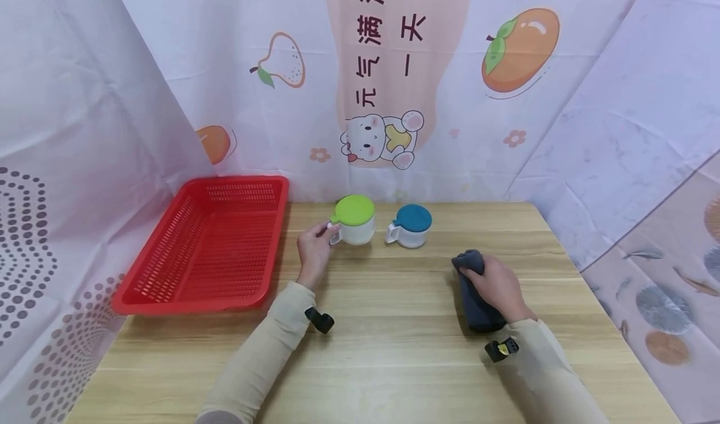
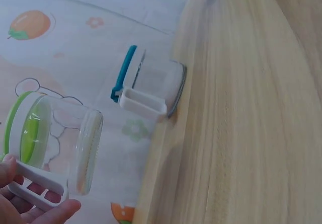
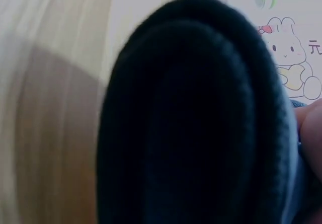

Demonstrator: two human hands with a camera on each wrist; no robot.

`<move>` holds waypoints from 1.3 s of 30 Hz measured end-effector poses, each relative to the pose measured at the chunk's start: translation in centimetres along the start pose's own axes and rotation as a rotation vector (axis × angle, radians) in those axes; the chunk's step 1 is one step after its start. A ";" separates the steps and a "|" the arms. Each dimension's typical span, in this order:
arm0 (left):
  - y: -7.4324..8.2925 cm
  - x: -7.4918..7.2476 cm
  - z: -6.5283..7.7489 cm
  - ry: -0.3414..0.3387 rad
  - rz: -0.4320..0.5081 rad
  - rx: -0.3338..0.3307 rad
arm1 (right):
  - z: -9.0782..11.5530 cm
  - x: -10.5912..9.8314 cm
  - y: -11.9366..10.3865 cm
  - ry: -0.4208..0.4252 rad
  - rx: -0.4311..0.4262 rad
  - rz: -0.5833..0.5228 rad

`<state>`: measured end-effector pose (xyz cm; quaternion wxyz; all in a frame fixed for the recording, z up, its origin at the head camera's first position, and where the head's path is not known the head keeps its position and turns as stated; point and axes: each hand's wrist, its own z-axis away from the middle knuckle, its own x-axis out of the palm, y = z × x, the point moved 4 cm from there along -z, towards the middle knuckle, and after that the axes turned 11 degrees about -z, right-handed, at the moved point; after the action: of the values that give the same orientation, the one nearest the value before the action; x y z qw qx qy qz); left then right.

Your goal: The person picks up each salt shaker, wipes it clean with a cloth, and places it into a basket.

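My left hand (image 1: 315, 249) grips the white handle (image 2: 37, 186) of a clear seasoning jar (image 1: 358, 234) with a green lid. In the left wrist view this jar is upright and raised off the wooden table, thumb over the handle's top and fingers beneath. Just right of it, a smaller seasoning jar (image 1: 412, 238) with a blue lid stands on the table, its handle pointing left. My right hand (image 1: 500, 286) holds a folded dark grey cloth (image 1: 477, 305) over the right side of the table. That cloth (image 3: 191, 123) fills most of the right wrist view, hiding most of the fingers.
A red plastic basket (image 1: 219, 249) stands on the left of the wooden table (image 1: 382, 349). Behind the jars hangs a printed curtain (image 1: 450, 155), close along the table's back edge. More patterned cloth (image 1: 635, 155) hangs at the right side.
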<state>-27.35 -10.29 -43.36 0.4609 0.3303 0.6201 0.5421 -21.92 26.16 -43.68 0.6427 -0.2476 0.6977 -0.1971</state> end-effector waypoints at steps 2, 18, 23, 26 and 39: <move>0.1 0.0 0.2 -0.011 -0.007 -0.009 | -0.1 -0.1 -0.2 0.005 -0.009 -0.010; 1.3 0.5 2.1 -0.027 -0.004 0.028 | -0.4 -0.5 -1.6 0.032 -0.026 -0.024; 1.3 0.6 2.4 -0.014 0.013 0.038 | -0.5 -0.6 -2.0 0.044 -0.024 -0.041; 1.3 0.7 2.6 -0.014 0.009 0.042 | -0.4 -0.6 -2.2 0.051 -0.026 -0.042; 0.9 1.2 3.6 -0.036 -0.033 0.055 | -0.5 -0.8 -3.5 0.066 -0.023 -0.059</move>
<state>-24.53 -7.70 -42.68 0.4717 0.3423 0.6316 0.5112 -22.02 23.80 -40.90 0.6105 -0.2689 0.7130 -0.2160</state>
